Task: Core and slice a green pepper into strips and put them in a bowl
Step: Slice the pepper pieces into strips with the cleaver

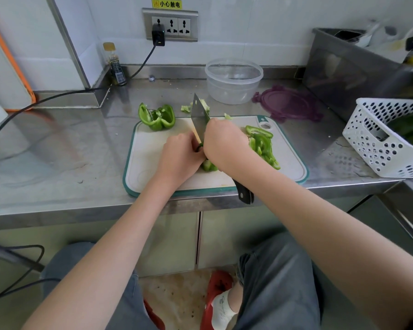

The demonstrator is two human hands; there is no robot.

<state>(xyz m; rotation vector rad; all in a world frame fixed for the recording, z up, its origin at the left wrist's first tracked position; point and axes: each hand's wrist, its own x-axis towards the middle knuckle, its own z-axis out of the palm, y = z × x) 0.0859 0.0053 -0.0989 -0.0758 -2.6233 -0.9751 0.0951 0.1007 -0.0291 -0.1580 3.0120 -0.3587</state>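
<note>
1. Stainless steel counter runs along a white tiled wall and carries a white plastic cutting board with a teal rim, the landmark for all that follows.
2. At the board's middle, the left hand presses curled fingers down on a green pepper piece.
3. Right hand has its grip wrapped round a steel cleaver with a black handle, the blade standing just beside the left knuckles.
4. Cut green pepper strips lie heaped on the board's right part.
5. An uncut green pepper section sits at the board's far left corner.
6. Behind the board stands a clear plastic bowl, with a purple lid to its right.
7. Right of the board is a white perforated basket.
</note>
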